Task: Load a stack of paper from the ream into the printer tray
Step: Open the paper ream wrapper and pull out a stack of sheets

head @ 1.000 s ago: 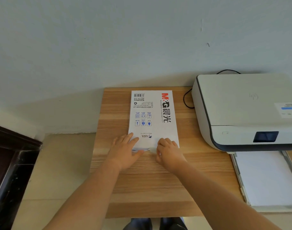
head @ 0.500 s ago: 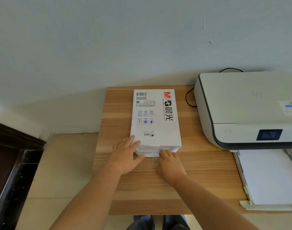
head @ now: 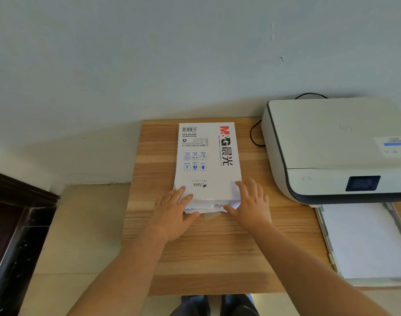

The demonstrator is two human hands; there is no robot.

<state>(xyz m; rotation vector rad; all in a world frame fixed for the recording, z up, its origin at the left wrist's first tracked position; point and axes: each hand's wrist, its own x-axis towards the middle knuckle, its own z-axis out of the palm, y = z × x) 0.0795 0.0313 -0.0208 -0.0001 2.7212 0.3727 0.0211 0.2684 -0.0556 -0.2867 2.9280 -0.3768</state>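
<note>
The white paper ream (head: 207,160), with red and black print, lies lengthwise on the wooden table (head: 217,247). The wrapper's near end (head: 206,205) is unfolded and crumpled. My left hand (head: 174,213) holds the near left corner, fingers on top and thumb under the flap. At the near right corner my right hand (head: 252,202) has its fingers spread on top and its thumb at the loose flap. The white printer (head: 331,144) stands to the right. Its tray (head: 327,236) is pulled out toward me with white sheets (head: 363,242) in it.
A black cable (head: 254,135) loops between the ream and the printer. A small clear piece of tape (head: 212,216) lies on the table just in front of the ream. The wall runs close behind the table. Dark furniture (head: 12,224) stands at the far left.
My right hand has moved from the middle of the ream's near end to its right corner. The wrapper's end flap is more unfolded. My left hand stays at the left corner.
</note>
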